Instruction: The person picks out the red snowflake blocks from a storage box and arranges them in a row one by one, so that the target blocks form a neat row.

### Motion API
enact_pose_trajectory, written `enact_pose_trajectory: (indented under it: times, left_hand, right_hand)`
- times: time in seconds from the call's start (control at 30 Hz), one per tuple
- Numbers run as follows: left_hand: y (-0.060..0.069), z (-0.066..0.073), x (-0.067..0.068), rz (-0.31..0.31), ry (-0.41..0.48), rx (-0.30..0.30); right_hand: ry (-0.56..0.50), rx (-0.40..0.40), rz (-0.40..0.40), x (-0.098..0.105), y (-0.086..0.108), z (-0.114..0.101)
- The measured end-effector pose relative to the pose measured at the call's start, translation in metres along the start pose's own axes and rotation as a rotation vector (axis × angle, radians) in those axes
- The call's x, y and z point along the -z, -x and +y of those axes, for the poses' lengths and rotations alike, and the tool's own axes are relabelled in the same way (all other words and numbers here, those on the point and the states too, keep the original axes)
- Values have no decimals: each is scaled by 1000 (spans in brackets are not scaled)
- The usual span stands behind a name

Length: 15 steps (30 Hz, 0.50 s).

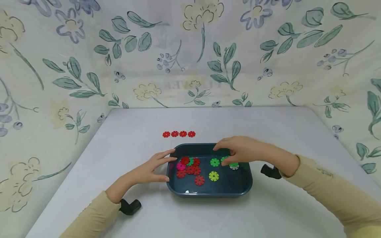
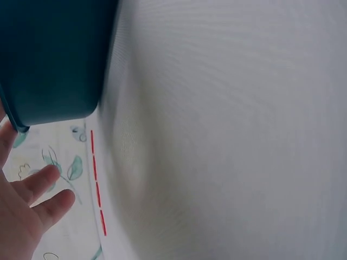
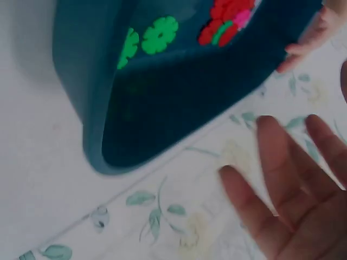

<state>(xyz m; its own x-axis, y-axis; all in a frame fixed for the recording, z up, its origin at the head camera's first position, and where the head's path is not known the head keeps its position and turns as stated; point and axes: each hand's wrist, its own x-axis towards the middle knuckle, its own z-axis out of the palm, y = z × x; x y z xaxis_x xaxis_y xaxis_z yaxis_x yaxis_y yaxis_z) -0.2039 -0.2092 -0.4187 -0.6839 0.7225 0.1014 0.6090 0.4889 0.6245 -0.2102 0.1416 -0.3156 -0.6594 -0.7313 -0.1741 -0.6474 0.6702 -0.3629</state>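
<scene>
A dark teal tray (image 1: pixel 208 192) holds flower-shaped discs: a cluster of red discs (image 1: pixel 190 170) with a pink one (image 1: pixel 180 166) at the left, green discs (image 1: pixel 214 162) at the right and a yellow-green one (image 1: pixel 213 176). My left hand (image 1: pixel 148 169) rests its spread fingers at the tray's left edge; the left wrist view shows this hand (image 2: pixel 27 206) beside the tray's wall (image 2: pixel 54 65). Over the tray's right part hovers my right hand (image 1: pixel 242 150), fingers apart, partly covering green discs. The right wrist view shows that hand's fingers (image 3: pixel 271 179) with nothing between them.
Four red discs (image 1: pixel 179 134) lie in a row behind the tray on the white table (image 1: pixel 143 122). Black wrist devices (image 1: pixel 130 207) sit under both forearms. A flowered cloth (image 1: pixel 178 86) stands behind the table's far edge.
</scene>
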Motion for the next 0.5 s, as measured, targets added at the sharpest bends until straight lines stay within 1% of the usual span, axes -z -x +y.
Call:
enact_pose_trajectory:
  times: [0.13,0.23,0.33,0.43,0.5]
  left_hand:
    - [-1,1,-1,-23,35,16]
    - [-2,2,-1,-34,47,19]
    - [-1,3,0,-42,55,24]
    - [0,4,1,-51,66,39]
    - [0,4,1,-51,71,39]
  right_hand:
    - [30,62,-12,-9,-25,-5]
    - [47,123,-62,-17,-40,-6]
    - [41,184,-114,-21,-52,-5]
    - [44,212,-150,-20,-59,-5]
    - [46,226,-163,-19,-63,-5]
